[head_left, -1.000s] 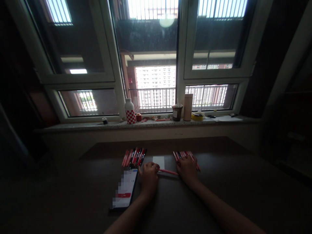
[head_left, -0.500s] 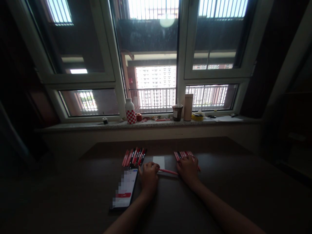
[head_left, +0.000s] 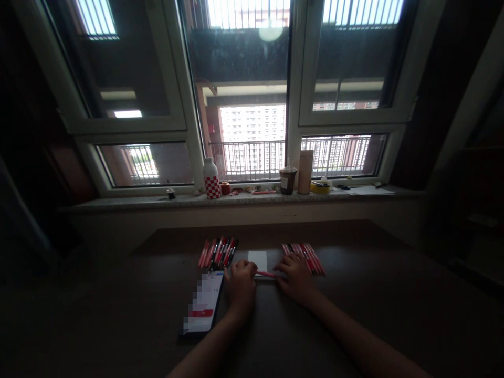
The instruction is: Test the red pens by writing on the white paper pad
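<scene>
Pink pen (head_left: 266,274) lies between the two grips, across the near end of the white paper (head_left: 258,259). Left grip (head_left: 241,286) narrow, pinching one end; right grip (head_left: 296,278) at the other end, fingers loosely curled; cannot tell if they close on it. Likely light, stiff, smooth plastic, apt to roll; hardly fragile. Best pinched mid-barrel, thumb against forefinger. Right-hand row of pens (head_left: 315,258) just beyond right grip; phone (head_left: 208,302) just left of left grip.
</scene>
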The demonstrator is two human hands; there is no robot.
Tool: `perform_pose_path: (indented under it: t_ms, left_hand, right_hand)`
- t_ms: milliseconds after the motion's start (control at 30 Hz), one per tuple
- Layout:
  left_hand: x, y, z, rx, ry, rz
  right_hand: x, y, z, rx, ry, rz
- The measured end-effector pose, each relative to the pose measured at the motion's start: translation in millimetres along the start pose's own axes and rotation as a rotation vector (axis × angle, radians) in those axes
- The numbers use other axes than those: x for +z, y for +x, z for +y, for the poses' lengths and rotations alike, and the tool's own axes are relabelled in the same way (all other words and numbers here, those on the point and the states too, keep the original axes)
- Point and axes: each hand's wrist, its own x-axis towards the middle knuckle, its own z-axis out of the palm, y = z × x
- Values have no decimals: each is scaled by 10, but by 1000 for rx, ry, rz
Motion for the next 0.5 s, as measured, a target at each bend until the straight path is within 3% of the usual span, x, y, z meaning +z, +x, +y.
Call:
perform_pose_path:
  t_ms: [333, 500]
  left_hand:
    - [56, 15, -39, 15, -16, 25]
    - [116, 21, -50, 30, 27, 43]
  right_hand:
    - [4, 13, 8, -52, -25, -66]
    - [60, 27, 79, 91, -107, 26]
